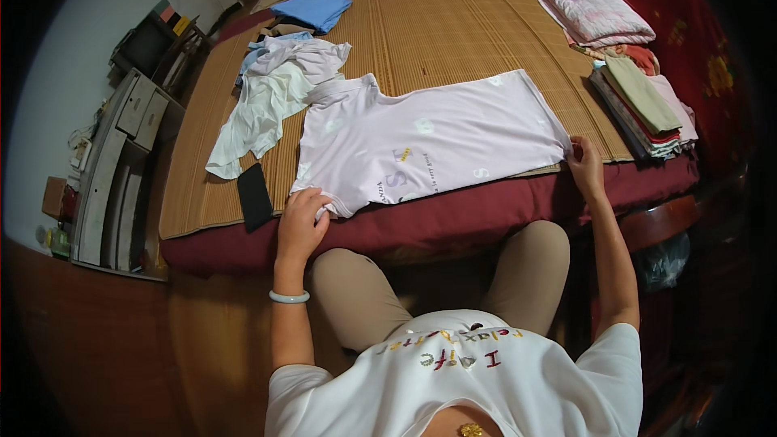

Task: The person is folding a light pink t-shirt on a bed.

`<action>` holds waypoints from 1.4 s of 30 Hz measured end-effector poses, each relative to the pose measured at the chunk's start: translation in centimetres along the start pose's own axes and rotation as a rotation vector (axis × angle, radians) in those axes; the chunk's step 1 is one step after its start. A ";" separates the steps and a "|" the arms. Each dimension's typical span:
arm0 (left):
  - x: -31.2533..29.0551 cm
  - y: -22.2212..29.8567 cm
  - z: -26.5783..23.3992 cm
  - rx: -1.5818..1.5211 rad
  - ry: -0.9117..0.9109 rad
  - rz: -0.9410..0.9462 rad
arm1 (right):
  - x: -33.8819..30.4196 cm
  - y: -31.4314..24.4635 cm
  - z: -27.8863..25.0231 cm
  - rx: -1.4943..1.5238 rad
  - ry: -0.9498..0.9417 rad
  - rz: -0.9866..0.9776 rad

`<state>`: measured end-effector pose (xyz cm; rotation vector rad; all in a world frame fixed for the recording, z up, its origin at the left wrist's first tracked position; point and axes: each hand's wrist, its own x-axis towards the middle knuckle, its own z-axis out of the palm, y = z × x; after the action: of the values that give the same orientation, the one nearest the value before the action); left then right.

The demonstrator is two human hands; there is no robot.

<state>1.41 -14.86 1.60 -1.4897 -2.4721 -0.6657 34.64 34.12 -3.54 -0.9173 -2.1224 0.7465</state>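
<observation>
A pale pink T-shirt (453,133) with printed letters lies spread sideways along the front edge of the bed, its collar end to the left and its hem to the right. At its near sleeve, my left hand (301,225) has the cloth between thumb and fingers. My right hand (587,167) pinches the near corner of the hem. The shirt lies mostly flat, with small creases near the collar and the gripped sleeve. A black phone-like flat thing (255,197) rests just left of my left hand.
Crumpled white clothes (271,93) lie at the left, with a folded blue garment (314,10) behind them. On the right are a stack of folded clothes (639,101) and a folded pink quilt (595,8). A bamboo mat (453,32) covers the bed. A grey cabinet (129,170) stands far left.
</observation>
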 end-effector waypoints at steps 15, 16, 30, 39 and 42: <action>1.4 2.4 -1.2 0.044 0.054 0.016 | -0.8 0.5 -2.4 -0.003 0.122 0.159; 1.7 4.0 -1.4 0.038 0.055 0.034 | -1.5 -1.5 -2.2 -0.156 0.099 0.134; 1.5 2.9 0.7 -0.039 -0.062 -0.031 | 1.6 -0.6 1.8 0.824 0.071 0.366; 1.8 1.5 -1.4 -0.218 -0.031 -0.218 | 2.3 3.9 -1.4 0.153 0.185 0.174; -0.2 -1.2 -3.4 -0.146 -0.004 -0.334 | 1.2 4.1 -2.1 0.087 0.174 0.224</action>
<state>0.18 -17.03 4.16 -1.1260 -2.7565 -0.9178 37.24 37.91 -4.79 -1.1422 -1.8414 0.8311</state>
